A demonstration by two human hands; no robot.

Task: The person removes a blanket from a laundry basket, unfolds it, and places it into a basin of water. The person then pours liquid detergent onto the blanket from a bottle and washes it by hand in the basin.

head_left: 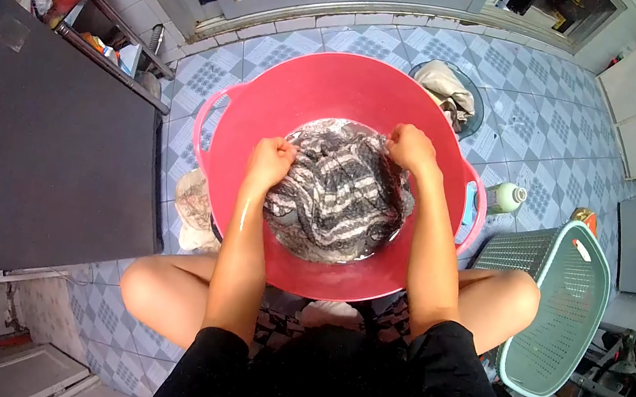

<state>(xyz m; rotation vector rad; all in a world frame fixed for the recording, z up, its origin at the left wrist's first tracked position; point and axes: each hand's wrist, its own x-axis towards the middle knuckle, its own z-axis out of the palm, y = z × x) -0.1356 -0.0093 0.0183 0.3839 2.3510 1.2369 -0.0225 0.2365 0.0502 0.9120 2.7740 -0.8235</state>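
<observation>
A large pink tub (338, 76) stands on the floor between my knees. In its bottom lies a wet, dark-and-white striped cloth (336, 189), bunched up in soapy-looking water. My left hand (270, 164) has its fingers curled on the cloth's left edge. At the cloth's upper right, my right hand (411, 148) is closed on its edge, fingers bent downward. Both forearms reach in over the tub's near side. The exact fold pinched in each hand is partly hidden by the fingers.
A green laundry basket (559, 315) and a pale green bottle (506, 198) stand at the right. Behind the tub, a basin (477, 112) holds beige cloth (447, 88). More light fabric (194, 207) lies at the left, beside a dark flat-topped cabinet (48, 153).
</observation>
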